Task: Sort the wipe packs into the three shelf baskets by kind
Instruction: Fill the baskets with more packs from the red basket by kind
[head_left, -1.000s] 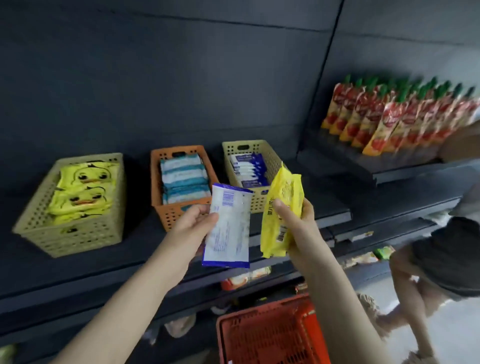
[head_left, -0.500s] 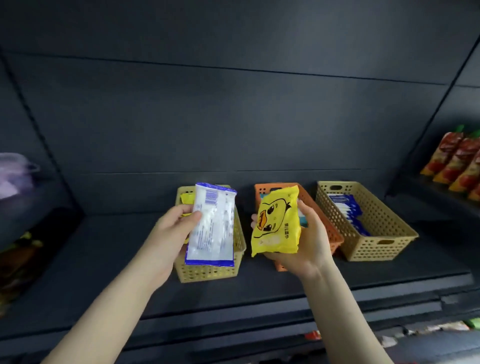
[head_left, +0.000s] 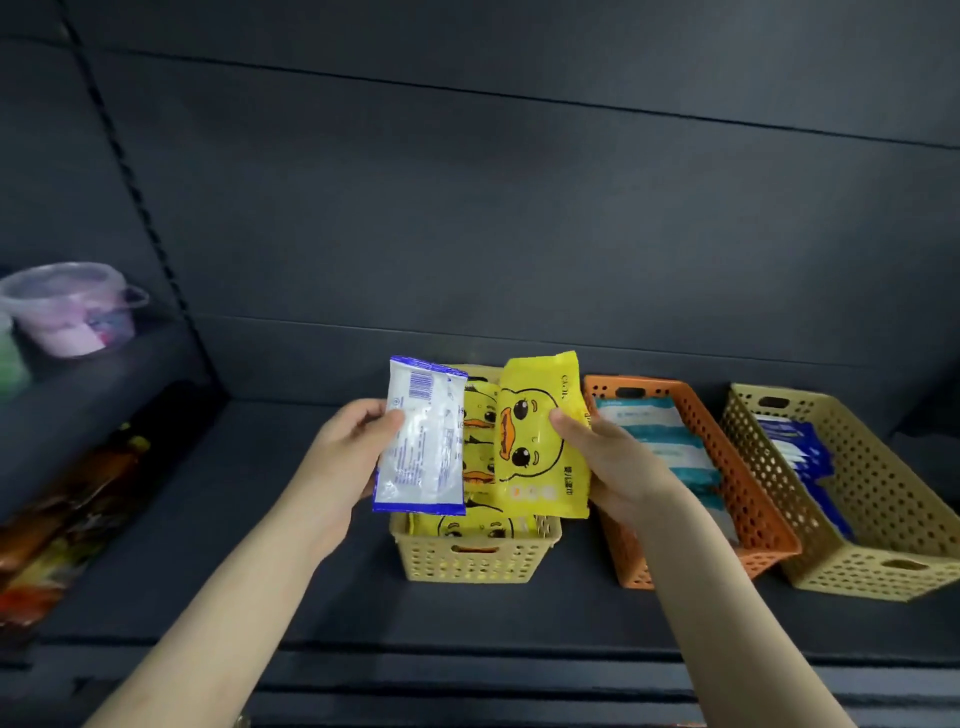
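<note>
Two packs are held up side by side above the left basket (head_left: 472, 558), a narrow gap between them, each with its long axis running top to bottom. The left hand (head_left: 353, 447) pinches the white pack (head_left: 421, 441) at its left edge, thumb on the front and fingers curled behind. The barcode end points up and the top leans slightly right. The right hand (head_left: 618, 467) grips the duck pack (head_left: 540, 441) at its right edge the same way. Its printed face lies sideways, beak toward the left. The two packs hide the back of the left basket and most of the duck packs (head_left: 478, 525) lying in it. The right forearm covers part of the near left wall of the orange basket (head_left: 748, 493), where teal-striped packs (head_left: 654, 431) lie flat. The right basket (head_left: 872, 499) holds blue packs (head_left: 795, 447), and its far corner is cut by the frame edge. Small print on the white pack is too fine to read, and the goods at lower left are a blur. The packs are glossy film with crimped end seams, the white one banded in blue. The baskets are rectangular plastic pierced with round holes, each with a slot handle, and they stand on a dark matte shelf (head_left: 260, 571). A clear tub (head_left: 78, 306) sits on the higher ledge at left.
</note>
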